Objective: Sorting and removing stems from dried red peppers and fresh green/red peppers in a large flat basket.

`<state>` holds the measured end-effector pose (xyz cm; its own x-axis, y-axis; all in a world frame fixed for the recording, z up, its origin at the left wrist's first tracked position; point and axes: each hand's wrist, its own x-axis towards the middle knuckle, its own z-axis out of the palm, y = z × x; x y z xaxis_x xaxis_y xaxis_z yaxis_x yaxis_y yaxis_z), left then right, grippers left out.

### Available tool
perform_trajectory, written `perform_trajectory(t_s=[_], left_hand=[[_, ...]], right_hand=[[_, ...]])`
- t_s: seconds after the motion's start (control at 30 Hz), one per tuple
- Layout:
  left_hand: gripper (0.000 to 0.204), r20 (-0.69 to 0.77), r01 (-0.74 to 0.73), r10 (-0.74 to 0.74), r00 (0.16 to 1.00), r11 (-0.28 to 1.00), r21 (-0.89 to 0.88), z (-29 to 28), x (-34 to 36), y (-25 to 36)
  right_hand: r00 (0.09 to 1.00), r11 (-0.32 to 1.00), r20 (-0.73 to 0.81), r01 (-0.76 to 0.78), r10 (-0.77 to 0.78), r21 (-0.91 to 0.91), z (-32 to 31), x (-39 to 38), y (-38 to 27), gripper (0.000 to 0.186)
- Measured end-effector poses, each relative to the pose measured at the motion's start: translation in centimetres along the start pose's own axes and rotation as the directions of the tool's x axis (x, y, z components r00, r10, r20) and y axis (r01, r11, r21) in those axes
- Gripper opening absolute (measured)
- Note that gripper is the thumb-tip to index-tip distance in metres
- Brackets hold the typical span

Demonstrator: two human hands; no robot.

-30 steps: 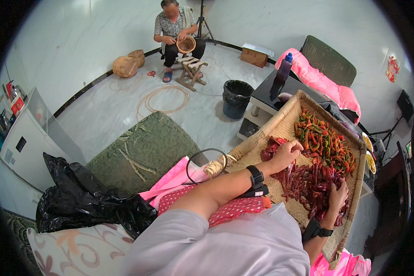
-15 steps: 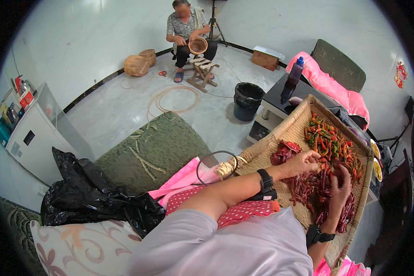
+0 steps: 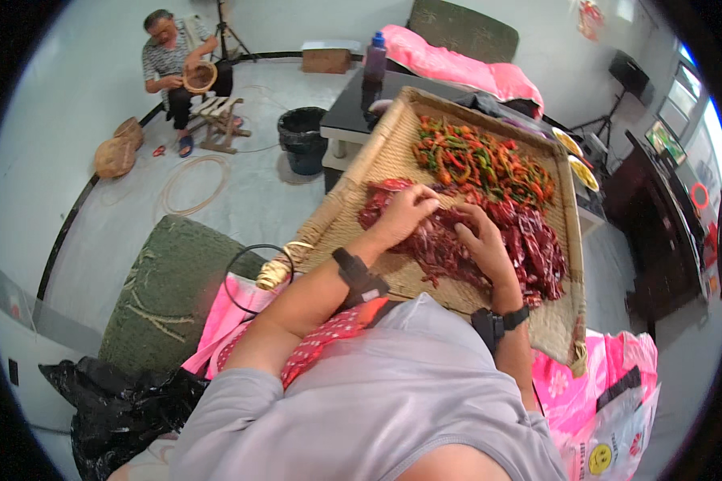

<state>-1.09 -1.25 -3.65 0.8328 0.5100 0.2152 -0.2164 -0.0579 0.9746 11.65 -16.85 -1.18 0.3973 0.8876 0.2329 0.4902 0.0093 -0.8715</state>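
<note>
A shallow woven bamboo tray (image 3: 353, 282) rests tilted across my lap, with dried dark-red chillies (image 3: 537, 248) on its near half. Over these lies my left hand (image 3: 409, 215), its fingertips pinched together; whatever they hold is too small to make out. Close by on the right, my right hand (image 3: 489, 248) has its fingers curled down at the dark-red chillies, and what lies between them is hidden. Fresher red, orange and green chillies (image 3: 481, 164) form a separate pile on the tray's far half.
Beyond the tray stands a black-topped table (image 3: 341, 108) with a dark bottle (image 3: 375, 60). A lined bin (image 3: 303, 144) is on the floor. Far left, another person (image 3: 176, 64) works on a round basket (image 3: 200, 77). A green cushion (image 3: 164, 293) lies left of me.
My view has swung to the right, so the tray sits nearer the middle. Both hands have come closer together over the dark-red chillies, and the right hand's fingers have curled in.
</note>
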Motion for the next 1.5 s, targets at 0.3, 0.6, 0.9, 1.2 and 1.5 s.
perform_trajectory(t_s=[0.3,0.6,0.9,1.2,1.5], left_hand=[[0.019,-0.181,-0.034,0.038,0.983,0.999,0.027,-0.5,0.1,-0.5],[0.037,-0.502,-0.092,0.414,0.760,0.832,0.546,-0.6,1.0,-1.3],[0.036,0.250,-0.031,-0.036,0.968,0.965,0.261,1.3,-0.1,-0.6],[0.049,-0.263,0.088,-0.040,0.964,0.981,0.173,-0.6,0.6,-0.4],[0.057,-0.472,0.091,-0.004,0.882,0.983,0.160,-0.6,1.0,-0.8]], right_hand=[[0.980,0.999,-0.198,0.010,-0.003,0.037,-0.3,0.4,2.0,0.034],[0.976,0.997,-0.208,0.069,-0.064,0.017,-0.3,0.4,3.7,0.040],[0.999,0.961,-0.020,0.046,-0.042,0.272,0.5,0.1,3.3,0.032],[0.823,0.745,-0.416,0.012,-0.386,-0.667,-3.2,-1.0,0.5,0.022],[0.868,0.508,-0.493,-0.451,0.059,-0.734,-5.8,-3.1,2.2,0.033]])
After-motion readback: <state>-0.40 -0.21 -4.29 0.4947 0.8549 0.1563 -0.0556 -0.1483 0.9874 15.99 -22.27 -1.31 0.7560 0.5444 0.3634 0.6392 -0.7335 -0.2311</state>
